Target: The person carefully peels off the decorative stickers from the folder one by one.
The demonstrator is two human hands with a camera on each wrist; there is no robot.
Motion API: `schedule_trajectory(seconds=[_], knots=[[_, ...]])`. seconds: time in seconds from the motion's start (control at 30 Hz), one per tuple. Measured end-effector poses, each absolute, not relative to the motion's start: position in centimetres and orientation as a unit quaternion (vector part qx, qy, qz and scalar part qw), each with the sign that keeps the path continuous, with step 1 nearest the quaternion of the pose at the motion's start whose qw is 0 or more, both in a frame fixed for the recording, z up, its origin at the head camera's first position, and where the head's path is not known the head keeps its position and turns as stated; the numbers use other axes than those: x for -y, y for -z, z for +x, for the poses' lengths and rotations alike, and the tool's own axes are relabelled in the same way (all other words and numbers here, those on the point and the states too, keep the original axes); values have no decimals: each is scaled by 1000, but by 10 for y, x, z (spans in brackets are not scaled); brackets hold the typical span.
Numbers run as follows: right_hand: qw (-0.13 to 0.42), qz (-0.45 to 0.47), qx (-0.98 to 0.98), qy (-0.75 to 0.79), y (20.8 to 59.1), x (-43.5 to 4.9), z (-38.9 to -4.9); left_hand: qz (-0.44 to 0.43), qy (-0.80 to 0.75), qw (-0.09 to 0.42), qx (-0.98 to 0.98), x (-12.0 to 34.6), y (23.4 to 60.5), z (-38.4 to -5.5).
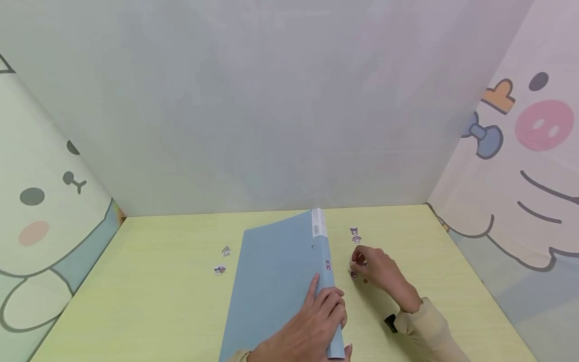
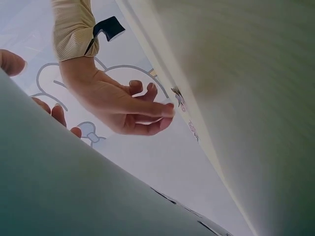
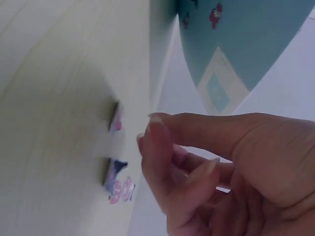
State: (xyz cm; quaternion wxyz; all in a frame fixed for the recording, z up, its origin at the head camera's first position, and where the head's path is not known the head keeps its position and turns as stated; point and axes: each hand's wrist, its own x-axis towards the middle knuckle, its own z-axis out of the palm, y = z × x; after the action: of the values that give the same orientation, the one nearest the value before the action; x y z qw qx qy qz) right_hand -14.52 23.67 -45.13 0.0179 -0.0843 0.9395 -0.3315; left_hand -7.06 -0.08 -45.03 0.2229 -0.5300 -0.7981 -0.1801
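A light blue ring binder or file folder lies tilted toward me, with a white label and a small cartoon sticker on its spine. My left hand grips the near end of the spine, fingers over it and a fingertip showing beneath. To the right, my right hand hovers low over the table, its thumb and index fingertips together; I see nothing between them in the right wrist view. A loose cartoon sticker lies just under those fingertips. More cartoon stickers lie farther off.
On the yellowish wood-grain table, two cartoon stickers, one upper and one lower, lie left of the binder. A pale wall closes off the back; cartoon-printed side panels flank the table.
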Motion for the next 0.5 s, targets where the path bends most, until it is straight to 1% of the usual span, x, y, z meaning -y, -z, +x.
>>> schedule_trajectory(seconds=[0.23, 0.5], knots=[[-20, -131, -919, 370, 441, -229, -146, -532, 178, 218, 799, 1, 450, -71], [-26, -170, -886, 430, 434, -224, -142, -527, 183, 193, 807, 0, 450, -70]])
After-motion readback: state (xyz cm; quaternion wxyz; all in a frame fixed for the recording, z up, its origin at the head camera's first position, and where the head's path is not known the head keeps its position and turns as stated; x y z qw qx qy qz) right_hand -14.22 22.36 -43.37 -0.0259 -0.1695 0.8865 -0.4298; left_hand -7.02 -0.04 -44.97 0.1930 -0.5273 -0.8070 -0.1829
